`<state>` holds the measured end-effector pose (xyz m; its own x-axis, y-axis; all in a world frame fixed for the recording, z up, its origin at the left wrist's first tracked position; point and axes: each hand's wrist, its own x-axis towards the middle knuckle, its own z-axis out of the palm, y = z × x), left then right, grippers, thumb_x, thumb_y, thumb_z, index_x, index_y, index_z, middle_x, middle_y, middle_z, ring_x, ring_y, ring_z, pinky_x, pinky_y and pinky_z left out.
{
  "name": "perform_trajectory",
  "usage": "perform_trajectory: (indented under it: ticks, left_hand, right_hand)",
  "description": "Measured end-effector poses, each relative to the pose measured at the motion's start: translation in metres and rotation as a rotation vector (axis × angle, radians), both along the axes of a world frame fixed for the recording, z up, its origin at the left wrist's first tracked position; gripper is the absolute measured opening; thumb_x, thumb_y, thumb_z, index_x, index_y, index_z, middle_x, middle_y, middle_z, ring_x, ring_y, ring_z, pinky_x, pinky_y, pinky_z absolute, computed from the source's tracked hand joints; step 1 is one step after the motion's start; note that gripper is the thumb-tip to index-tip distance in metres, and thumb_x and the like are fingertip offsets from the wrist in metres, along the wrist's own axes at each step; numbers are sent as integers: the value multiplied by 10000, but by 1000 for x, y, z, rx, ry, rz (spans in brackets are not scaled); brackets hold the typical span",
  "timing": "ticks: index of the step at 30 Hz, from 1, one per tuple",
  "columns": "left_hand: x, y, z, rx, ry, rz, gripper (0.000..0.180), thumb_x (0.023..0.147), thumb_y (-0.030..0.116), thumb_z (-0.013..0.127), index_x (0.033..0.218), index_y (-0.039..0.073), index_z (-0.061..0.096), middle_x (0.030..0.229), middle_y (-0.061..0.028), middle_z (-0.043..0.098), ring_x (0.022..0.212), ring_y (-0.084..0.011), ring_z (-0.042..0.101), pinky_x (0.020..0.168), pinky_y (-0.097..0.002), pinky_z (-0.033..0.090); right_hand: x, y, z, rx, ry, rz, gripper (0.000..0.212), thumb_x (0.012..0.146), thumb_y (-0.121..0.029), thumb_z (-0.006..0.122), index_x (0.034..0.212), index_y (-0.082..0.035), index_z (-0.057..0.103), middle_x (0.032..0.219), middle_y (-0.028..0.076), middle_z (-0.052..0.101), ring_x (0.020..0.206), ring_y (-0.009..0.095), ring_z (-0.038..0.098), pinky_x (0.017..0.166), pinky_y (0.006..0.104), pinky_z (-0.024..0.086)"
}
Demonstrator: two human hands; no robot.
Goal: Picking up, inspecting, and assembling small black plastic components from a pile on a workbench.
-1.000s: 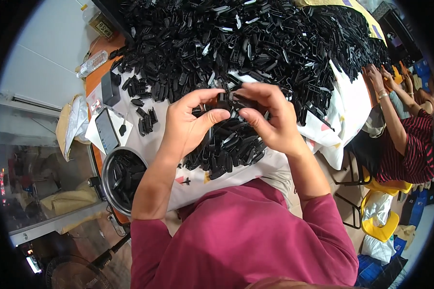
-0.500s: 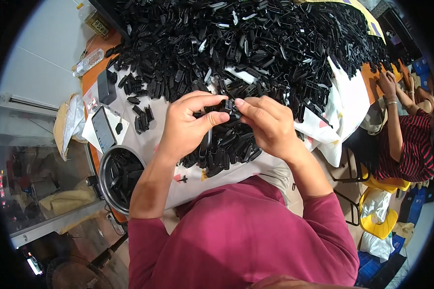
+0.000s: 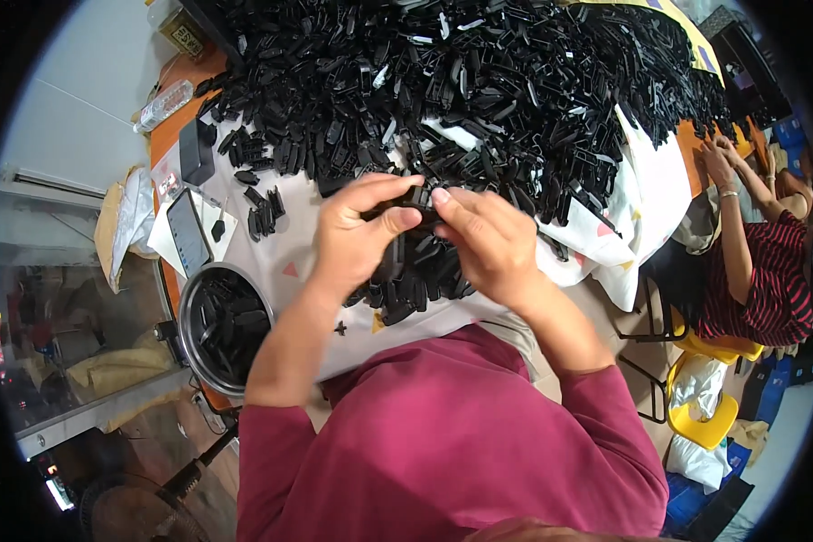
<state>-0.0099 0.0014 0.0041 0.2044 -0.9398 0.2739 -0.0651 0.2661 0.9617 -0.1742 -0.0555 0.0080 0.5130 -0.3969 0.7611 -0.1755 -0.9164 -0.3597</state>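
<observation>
A small black plastic piece (image 3: 419, 197) is pinched between both my hands, above the near part of a large pile of similar black plastic pieces (image 3: 334, 99). My left hand (image 3: 357, 230) grips it with thumb and forefinger. The fingertips of my right hand (image 3: 490, 237) press against its other side, the thumb on top. Fingers partly cover the piece, so its exact shape is hard to make out. Below my hands lies a smaller heap of black pieces (image 3: 406, 289) on the white patterned cloth.
A round metal bowl (image 3: 186, 336) of black pieces stands at the left edge, near a phone (image 3: 188, 233), a black box (image 3: 195, 152) and a clear plastic bottle (image 3: 165, 107). On the right, a person in a striped shirt (image 3: 759, 280) works near a yellow chair (image 3: 715, 432).
My right hand has shifted slightly left, bringing my two hands a little closer together around the piece. The view has also moved slightly.
</observation>
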Motion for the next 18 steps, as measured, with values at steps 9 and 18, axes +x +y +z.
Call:
perform_trajectory:
  ticks: [9,18]
  left_hand:
    - [-15,12,4,220,604,-141,331,837,186,584,1107,-1,542,1031,-96,590,881,-127,562,791,-240,442]
    - [77,110,9,342,-894,774,226,819,135,564,997,-3,591,899,-115,615,743,-197,583,688,-296,462]
  right_hand:
    - [10,12,-19,899,-201,86,287,736,-95,696,966,12,562,844,45,609,735,86,556,663,231,462]
    - [19,-98,-41,186,485,-385,239,715,-152,638,950,-108,637,787,96,590,753,262,580,646,344,475]
